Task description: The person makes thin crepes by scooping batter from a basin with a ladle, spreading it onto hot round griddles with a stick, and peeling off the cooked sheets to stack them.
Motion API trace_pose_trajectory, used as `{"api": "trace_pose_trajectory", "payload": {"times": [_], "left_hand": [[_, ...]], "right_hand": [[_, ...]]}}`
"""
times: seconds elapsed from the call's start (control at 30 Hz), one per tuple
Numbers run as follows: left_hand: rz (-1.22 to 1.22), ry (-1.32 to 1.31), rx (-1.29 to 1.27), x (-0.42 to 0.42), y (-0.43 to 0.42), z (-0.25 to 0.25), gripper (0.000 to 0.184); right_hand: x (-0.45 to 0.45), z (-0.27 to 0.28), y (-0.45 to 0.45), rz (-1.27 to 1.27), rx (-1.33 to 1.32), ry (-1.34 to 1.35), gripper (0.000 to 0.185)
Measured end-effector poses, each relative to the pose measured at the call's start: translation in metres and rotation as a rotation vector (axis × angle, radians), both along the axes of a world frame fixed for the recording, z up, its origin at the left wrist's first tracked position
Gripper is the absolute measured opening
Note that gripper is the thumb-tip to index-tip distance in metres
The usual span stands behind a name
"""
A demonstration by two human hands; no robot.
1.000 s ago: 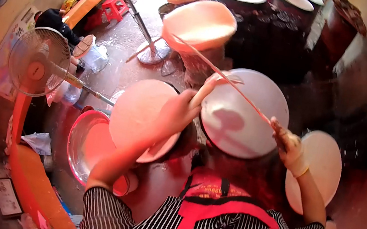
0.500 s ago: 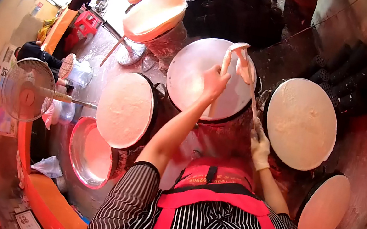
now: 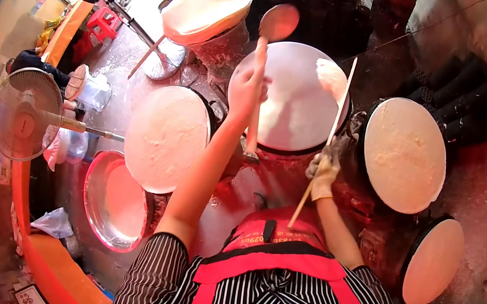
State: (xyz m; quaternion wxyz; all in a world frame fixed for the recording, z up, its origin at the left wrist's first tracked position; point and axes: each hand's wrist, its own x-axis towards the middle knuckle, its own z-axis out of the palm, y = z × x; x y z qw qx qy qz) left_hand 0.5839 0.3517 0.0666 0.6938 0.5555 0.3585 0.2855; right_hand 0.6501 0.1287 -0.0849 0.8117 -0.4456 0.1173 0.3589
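My left hand (image 3: 245, 94) is closed round the wooden handle of a ladle (image 3: 279, 21), its round bowl raised beyond the far edge of the middle griddle. In my right hand (image 3: 325, 167), which wears a pale, smudged glove, is a thin wooden stick (image 3: 341, 104) slanting up along the griddle's right side. On the round grey griddle (image 3: 275, 115), a small pale patch of batter (image 3: 331, 78) lies near the far right edge. A griddle to my left carries a pale flatbread (image 3: 165, 139); another flatbread (image 3: 405, 156) covers the griddle to my right.
A stack of thin flatbreads (image 3: 206, 10) stands at the far left. Near my left elbow is a wide basin (image 3: 116, 201) of pale batter. A fan (image 3: 24, 115) stands at left. Black coal briquettes (image 3: 472, 94) lie at right, and another round griddle (image 3: 433, 264) is at lower right.
My left hand has moved left with the ladle, away from the stick. A patch of batter now shows on the middle griddle. My right hand has shifted left and the stick stands more upright.
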Motion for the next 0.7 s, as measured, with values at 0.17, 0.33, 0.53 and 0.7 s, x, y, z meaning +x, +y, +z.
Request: {"api": "trace_pose_trajectory", "payload": {"times": [0.17, 0.33, 0.53, 0.7], "left_hand": [[0.063, 0.073, -0.317, -0.112, -0.037, -0.025, 0.051], [-0.112, 0.056, -0.461, -0.191, -0.062, -0.029, 0.022], [0.102, -0.164, -0.734, -0.236, -0.082, -0.034, 0.041], [0.16, -0.255, -0.767, -0.244, -0.091, -0.032, 0.055]], "right_hand": [[0.002, -0.009, 0.125, -0.067, -0.394, -0.335, 0.022], [0.027, 0.049, 0.133, 0.317, -0.353, -0.154, 0.033], [-0.002, -0.001, 0.04, 0.026, -0.352, -0.267, 0.036], [0.012, -0.002, 0.097, 0.181, -0.375, -0.492, 0.035]]}}
